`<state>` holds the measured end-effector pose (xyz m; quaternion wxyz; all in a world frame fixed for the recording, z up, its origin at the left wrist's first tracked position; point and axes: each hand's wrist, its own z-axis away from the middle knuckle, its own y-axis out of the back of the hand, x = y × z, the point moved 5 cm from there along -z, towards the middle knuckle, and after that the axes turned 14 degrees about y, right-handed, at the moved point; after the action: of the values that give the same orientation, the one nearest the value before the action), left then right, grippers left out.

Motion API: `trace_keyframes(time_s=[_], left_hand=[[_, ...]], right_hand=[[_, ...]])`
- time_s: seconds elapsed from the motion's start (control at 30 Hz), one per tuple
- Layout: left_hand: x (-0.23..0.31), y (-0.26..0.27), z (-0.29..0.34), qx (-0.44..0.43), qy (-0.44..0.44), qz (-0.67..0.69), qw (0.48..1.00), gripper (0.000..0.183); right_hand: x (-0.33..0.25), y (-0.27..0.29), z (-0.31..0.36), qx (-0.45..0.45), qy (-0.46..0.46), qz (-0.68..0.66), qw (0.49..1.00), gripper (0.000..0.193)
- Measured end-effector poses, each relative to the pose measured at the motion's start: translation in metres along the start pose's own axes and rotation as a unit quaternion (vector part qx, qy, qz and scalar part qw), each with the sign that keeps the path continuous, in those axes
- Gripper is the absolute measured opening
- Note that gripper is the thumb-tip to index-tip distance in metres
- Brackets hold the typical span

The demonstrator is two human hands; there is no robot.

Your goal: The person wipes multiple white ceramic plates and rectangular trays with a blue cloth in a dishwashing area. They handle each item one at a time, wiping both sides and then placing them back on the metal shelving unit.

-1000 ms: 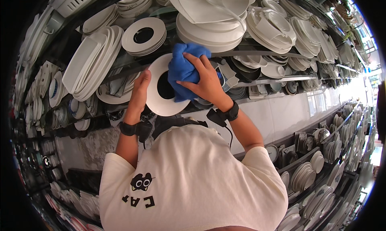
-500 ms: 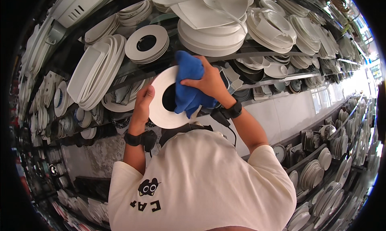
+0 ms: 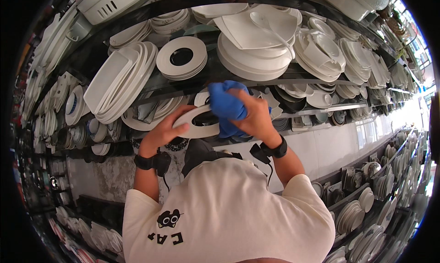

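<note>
A white plate (image 3: 201,133) with a dark round centre is held up in front of my chest, tilted so that it looks narrow. My left hand (image 3: 166,131) grips its left edge, the thumb lying over the rim. A bunched blue cloth (image 3: 225,106) covers the plate's right side. My right hand (image 3: 255,112) is closed on that cloth and presses it against the plate; its fingertips are partly smeared by motion. Beyond the plate, on the shelf, stands a stack of similar wide-rimmed plates (image 3: 165,55).
Oblong white dishes (image 3: 114,86) lean in a row at the left of the shelf. A tall stack of white plates (image 3: 250,66) carries a square dish (image 3: 238,31) and a white spoon (image 3: 275,33). Lower shelves hold bowls (image 3: 316,99); more crockery racks (image 3: 353,212) stand at the right.
The plate has tipped from facing up to a flatter, edge-on tilt. The cloth and my right hand have shifted down and right, and the shelf sits lower in view.
</note>
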<state>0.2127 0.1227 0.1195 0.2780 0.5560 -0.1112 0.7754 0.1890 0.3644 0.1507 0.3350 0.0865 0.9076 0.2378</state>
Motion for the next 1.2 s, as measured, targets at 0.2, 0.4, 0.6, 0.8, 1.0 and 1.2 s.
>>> trace_keyframes(time_s=[0.2, 0.4, 0.6, 0.8, 1.0, 1.2], left_hand=[[0.032, -0.008, 0.000, 0.120, -0.067, -0.189, 0.972, 0.044], [0.038, -0.008, 0.015, 0.238, -0.149, -0.243, 0.929, 0.026], [0.032, 0.017, 0.035, 0.404, -0.180, -0.121, 0.889, 0.040], [-0.008, 0.030, 0.018, 0.393, -0.141, 0.130, 0.899, 0.050], [-0.002, 0.038, 0.026, 0.186, 0.018, -0.267, 0.945, 0.049], [0.029, 0.008, 0.028, 0.109, 0.092, -0.395, 0.908, 0.048]], right_hand=[[-0.021, -0.006, -0.020, -0.078, 0.070, 0.092, 0.990, 0.048], [-0.036, -0.006, -0.035, -0.116, 0.084, 0.093, 0.985, 0.062], [-0.011, -0.013, -0.040, 0.044, -0.013, -0.040, 0.998, 0.065], [0.033, -0.052, -0.003, 0.161, -0.161, -0.225, 0.947, 0.057], [0.014, -0.015, -0.023, 0.023, -0.058, -0.065, 0.996, 0.049], [-0.016, -0.031, -0.035, -0.155, 0.124, 0.029, 0.980, 0.054]])
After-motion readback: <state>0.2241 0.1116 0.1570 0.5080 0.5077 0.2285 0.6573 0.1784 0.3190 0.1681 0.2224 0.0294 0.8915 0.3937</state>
